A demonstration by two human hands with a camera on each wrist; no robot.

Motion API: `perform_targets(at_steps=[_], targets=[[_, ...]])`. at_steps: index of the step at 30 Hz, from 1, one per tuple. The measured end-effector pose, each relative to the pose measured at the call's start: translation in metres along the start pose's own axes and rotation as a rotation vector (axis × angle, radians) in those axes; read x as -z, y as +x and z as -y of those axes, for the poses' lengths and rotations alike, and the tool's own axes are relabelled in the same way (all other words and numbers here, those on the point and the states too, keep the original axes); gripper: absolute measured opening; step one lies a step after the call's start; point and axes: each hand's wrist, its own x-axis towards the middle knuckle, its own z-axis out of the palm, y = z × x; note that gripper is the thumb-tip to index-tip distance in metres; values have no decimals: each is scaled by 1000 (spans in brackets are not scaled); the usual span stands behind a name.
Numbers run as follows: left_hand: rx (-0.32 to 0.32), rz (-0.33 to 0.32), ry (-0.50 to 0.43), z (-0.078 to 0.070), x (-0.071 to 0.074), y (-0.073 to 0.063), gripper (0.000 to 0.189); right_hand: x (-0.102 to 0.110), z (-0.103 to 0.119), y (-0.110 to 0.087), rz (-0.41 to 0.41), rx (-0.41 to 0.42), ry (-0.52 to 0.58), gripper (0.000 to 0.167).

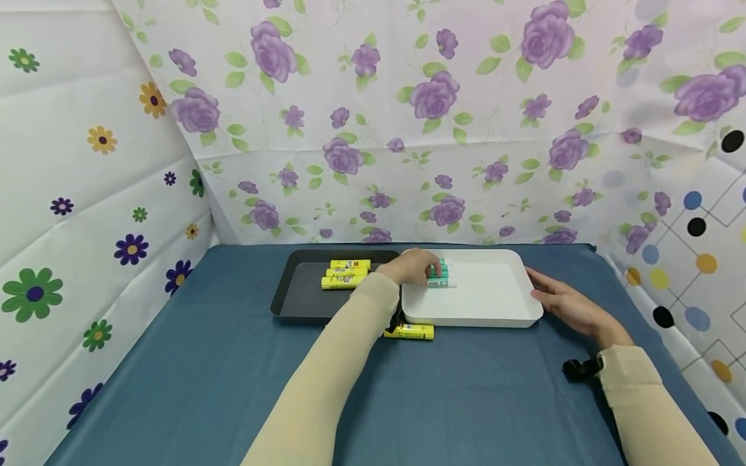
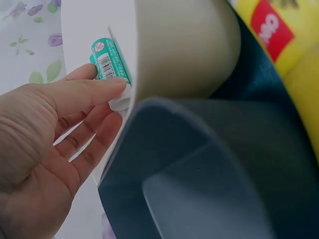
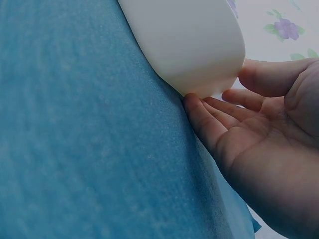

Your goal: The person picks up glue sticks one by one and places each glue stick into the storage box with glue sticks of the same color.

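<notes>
My left hand [image 1: 412, 267] reaches over the left part of the white tray [image 1: 489, 285]. Between thumb and fingers it pinches a green glue stick [image 2: 110, 62] with a white end. Green-and-white glue sticks [image 1: 440, 283] lie in the tray beside the fingers, partly covered by them. At the tray's right end, my right hand [image 1: 571, 309] touches the outer wall with fairly straight fingers, the thumb near the rim [image 3: 241, 59]. Left of the white tray stands a dark grey tray [image 1: 294, 294] with 3 visible yellow glue sticks [image 1: 344, 282] lying side by side.
Another yellow glue stick [image 1: 412, 332] lies on the blue cloth [image 1: 466, 395] in front of the trays, partly behind my left sleeve. The two trays stand side by side near the back edge. A flowered curtain [image 1: 373, 116] hangs behind the table.
</notes>
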Motion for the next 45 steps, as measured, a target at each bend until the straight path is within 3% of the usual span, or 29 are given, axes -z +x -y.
perform_targets(at_steps=[5,20,28,32,45], targets=[[-3,7,11,1,1,1,30,0,0,0,1,8,6,75],[-15,42,-84,-1,7,-3,29,0,0,0,0,10,-2,75],[-79,-5,-150,2,12,-8,20,-1,-1,0,1,17,4,75],[-122,-35,-242,5,15,-22,21,-1,0,0,1,20,7,75],[-169,-129,-437,21,7,-93,22,-1,2,-1,1,7,-30,74]])
